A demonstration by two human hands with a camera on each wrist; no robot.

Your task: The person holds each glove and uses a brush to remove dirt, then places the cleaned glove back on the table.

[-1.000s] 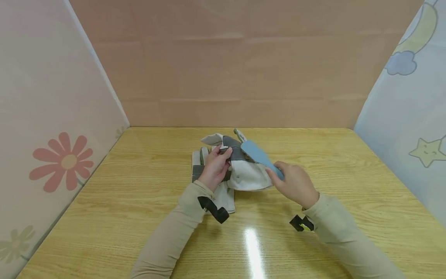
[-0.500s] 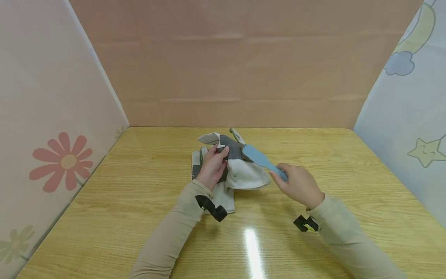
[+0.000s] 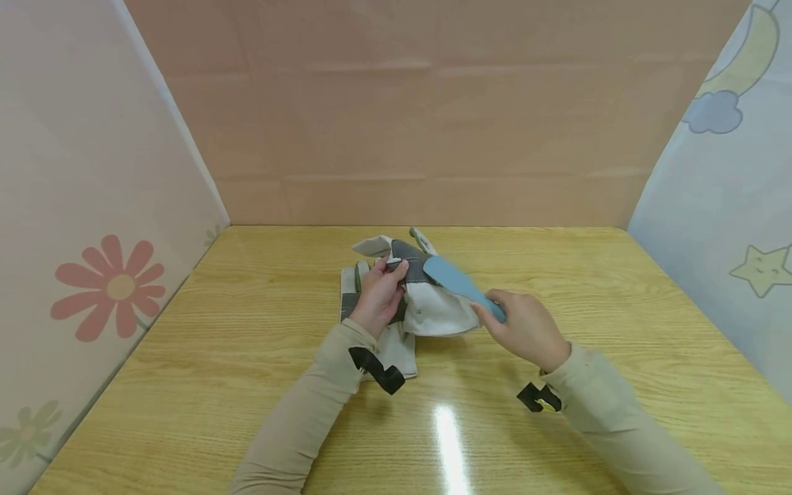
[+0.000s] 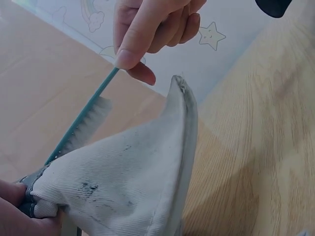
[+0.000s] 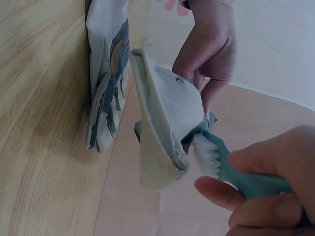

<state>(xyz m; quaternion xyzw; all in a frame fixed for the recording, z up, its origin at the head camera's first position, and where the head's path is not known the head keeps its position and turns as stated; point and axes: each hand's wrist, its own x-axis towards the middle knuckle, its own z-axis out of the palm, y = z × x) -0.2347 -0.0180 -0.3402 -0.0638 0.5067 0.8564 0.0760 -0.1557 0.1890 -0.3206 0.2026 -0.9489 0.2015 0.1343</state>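
My left hand [image 3: 380, 295] pinches a white and grey fabric work glove [image 3: 436, 308] and holds it up off the table, cuff toward the right. A blue brush [image 3: 454, 278] with white bristles [image 5: 206, 156] is gripped by its handle in my right hand [image 3: 526, 326]. Its head lies against the glove's grey band, bristles facing the cloth. Dark smudges mark the glove's white cuff [image 4: 108, 182] in the left wrist view. Beneath the left hand a second, similar glove [image 3: 399, 350] lies on the table, partly hidden by the hand and the raised glove.
The wooden table [image 3: 266, 309] runs back to a plain brownish-pink wall [image 3: 421, 124]. Panels with printed flowers [image 3: 120, 287] and a star [image 3: 761, 270] stand at the left and right sides. Light glares off the table's front.
The brush drew back slightly toward the right and then returned along the raised glove. My left hand and the glove shifted slightly left. The glove on the table stayed put.
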